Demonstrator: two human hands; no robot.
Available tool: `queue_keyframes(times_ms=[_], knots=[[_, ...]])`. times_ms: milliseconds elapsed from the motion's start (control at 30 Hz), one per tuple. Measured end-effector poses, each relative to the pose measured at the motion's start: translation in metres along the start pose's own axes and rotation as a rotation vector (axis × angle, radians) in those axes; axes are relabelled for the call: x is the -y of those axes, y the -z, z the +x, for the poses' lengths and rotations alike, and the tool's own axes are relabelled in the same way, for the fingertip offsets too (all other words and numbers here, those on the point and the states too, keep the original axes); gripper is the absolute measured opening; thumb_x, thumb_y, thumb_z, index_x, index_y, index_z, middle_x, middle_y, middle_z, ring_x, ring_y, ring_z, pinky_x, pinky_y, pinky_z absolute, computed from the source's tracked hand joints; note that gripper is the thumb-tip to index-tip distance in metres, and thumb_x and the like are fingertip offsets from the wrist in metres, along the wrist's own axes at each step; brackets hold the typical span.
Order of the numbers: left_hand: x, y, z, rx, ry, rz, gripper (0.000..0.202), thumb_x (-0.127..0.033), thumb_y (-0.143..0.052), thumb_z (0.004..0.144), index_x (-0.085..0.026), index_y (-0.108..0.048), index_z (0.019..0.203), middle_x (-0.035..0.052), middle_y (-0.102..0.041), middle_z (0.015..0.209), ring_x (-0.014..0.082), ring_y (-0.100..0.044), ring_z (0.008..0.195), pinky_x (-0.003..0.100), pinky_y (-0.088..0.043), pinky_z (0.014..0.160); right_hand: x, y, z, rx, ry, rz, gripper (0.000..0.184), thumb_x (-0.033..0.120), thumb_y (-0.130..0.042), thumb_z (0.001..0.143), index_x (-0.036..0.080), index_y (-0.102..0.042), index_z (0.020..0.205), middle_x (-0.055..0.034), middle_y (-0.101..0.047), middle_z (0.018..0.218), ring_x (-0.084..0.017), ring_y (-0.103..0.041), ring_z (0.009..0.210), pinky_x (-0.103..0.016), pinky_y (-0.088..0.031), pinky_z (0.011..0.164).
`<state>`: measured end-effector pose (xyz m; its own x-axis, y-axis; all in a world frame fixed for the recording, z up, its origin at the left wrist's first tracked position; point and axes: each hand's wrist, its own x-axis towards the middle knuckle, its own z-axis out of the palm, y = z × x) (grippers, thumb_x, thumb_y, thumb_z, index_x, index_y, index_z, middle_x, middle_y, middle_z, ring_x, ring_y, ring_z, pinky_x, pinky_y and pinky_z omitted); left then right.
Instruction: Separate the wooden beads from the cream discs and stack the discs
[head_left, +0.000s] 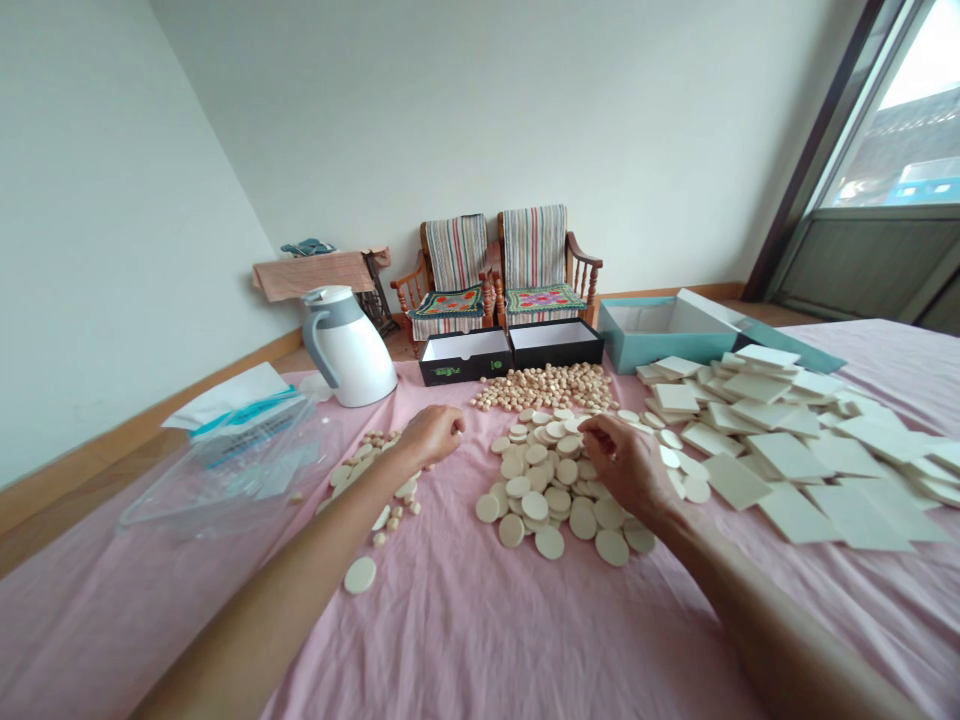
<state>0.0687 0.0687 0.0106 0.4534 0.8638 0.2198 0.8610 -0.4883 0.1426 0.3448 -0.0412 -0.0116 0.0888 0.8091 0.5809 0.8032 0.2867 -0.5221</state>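
Note:
My left hand (433, 434) rests on the pink cloth (465, 610) with its fingers curled in, beside a scatter of small cream pegs (371, 465); what it holds, if anything, is hidden. My right hand (626, 462) lies over a pile of cream round discs (544, 485), its fingers pinched together at a disc near the top of the pile. A single disc (360, 574) lies apart near my left forearm.
Cream square tiles (795, 450) spread at the right. A heap of small pegs (544, 387) lies before two black boxes (510, 352) and a teal box (660, 330). A white jug (345, 345) and a clear plastic bag (232, 465) sit at the left.

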Motion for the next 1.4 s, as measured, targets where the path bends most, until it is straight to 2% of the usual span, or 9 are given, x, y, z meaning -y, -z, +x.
queue_keyframes(times_ms=[167,233,400,533,800,1000,1100,1267,1400], knots=[[-0.001,0.002,0.033,-0.168,0.083,-0.054,0.034,-0.015,-0.046,0.081,-0.016,-0.060,0.112,0.0055,-0.068,0.104,0.0144,-0.063,0.091,0.022,-0.048,0.080,0.000,0.000,0.000,-0.005,-0.005,0.017,0.017,0.020,-0.046,0.078,0.020,-0.062,0.082,-0.0016,-0.066,0.072,-0.014,-0.057,0.062,-0.025,-0.040,0.059],[0.004,0.005,0.032,-0.163,0.103,-0.055,0.030,-0.016,-0.046,0.081,-0.016,-0.063,0.105,0.0051,-0.069,0.099,0.0144,-0.064,0.088,0.022,-0.049,0.078,0.000,0.000,0.000,-0.004,-0.007,0.013,0.017,0.020,-0.046,0.078,0.020,-0.062,0.082,-0.0015,-0.066,0.072,-0.014,-0.057,0.062,-0.024,-0.040,0.059],[0.017,0.006,0.004,0.014,0.113,-0.008,0.016,-0.012,-0.058,0.067,-0.019,-0.070,0.075,0.0021,-0.071,0.076,0.0162,-0.064,0.074,0.022,-0.048,0.068,0.001,0.000,0.000,0.002,0.005,0.006,0.016,0.020,-0.047,0.077,0.020,-0.062,0.082,-0.0009,-0.065,0.073,-0.014,-0.058,0.064,-0.024,-0.040,0.061],[0.018,0.003,-0.008,0.083,0.137,0.024,0.017,-0.008,-0.058,0.062,-0.020,-0.069,0.067,0.0016,-0.069,0.071,0.0161,-0.063,0.071,0.022,-0.046,0.064,0.001,0.000,0.000,0.003,0.007,0.008,0.016,0.019,-0.047,0.077,0.020,-0.062,0.082,0.0000,-0.065,0.071,-0.013,-0.058,0.063,-0.024,-0.040,0.060],[0.009,-0.001,0.017,0.085,0.117,-0.043,0.015,-0.004,-0.060,0.054,-0.018,-0.065,0.055,0.0004,-0.067,0.062,0.0161,-0.063,0.065,0.021,-0.046,0.061,0.000,0.000,-0.001,0.007,-0.003,0.004,0.016,0.019,-0.047,0.077,0.020,-0.062,0.081,-0.0004,-0.065,0.072,-0.014,-0.057,0.063,-0.024,-0.040,0.060],[0.006,-0.002,0.036,-0.130,0.100,-0.183,0.032,-0.013,-0.049,0.077,-0.014,-0.064,0.104,0.0069,-0.069,0.103,0.0139,-0.064,0.086,0.022,-0.050,0.077,0.002,0.001,-0.001,0.002,-0.002,-0.002,0.016,0.019,-0.047,0.077,0.020,-0.062,0.081,-0.0002,-0.065,0.071,-0.013,-0.057,0.063,-0.024,-0.040,0.060],[0.017,0.004,0.022,-0.099,0.062,-0.209,0.026,-0.016,-0.052,0.075,-0.015,-0.068,0.095,0.0048,-0.071,0.095,0.0144,-0.065,0.081,0.021,-0.050,0.073,0.002,0.001,-0.001,-0.001,-0.005,-0.004,0.016,0.019,-0.047,0.076,0.020,-0.063,0.081,-0.0001,-0.065,0.072,-0.013,-0.058,0.063,-0.024,-0.040,0.060],[0.038,0.018,-0.019,0.200,0.013,-0.187,0.026,-0.023,-0.063,0.064,-0.018,-0.071,0.088,0.0018,-0.071,0.082,0.0158,-0.063,0.073,0.021,-0.047,0.064,0.004,0.001,0.000,0.013,0.004,0.021,0.015,0.019,-0.047,0.077,0.021,-0.062,0.081,-0.0002,-0.066,0.074,-0.013,-0.058,0.065,-0.023,-0.041,0.062],[0.041,0.022,-0.038,0.201,-0.007,-0.150,0.023,-0.021,-0.066,0.060,-0.019,-0.071,0.082,0.0005,-0.069,0.084,0.0146,-0.061,0.074,0.020,-0.044,0.066,0.004,0.002,-0.001,0.013,0.003,0.004,0.015,0.020,-0.047,0.077,0.021,-0.062,0.080,-0.0004,-0.066,0.073,-0.014,-0.058,0.065,-0.024,-0.041,0.062]])
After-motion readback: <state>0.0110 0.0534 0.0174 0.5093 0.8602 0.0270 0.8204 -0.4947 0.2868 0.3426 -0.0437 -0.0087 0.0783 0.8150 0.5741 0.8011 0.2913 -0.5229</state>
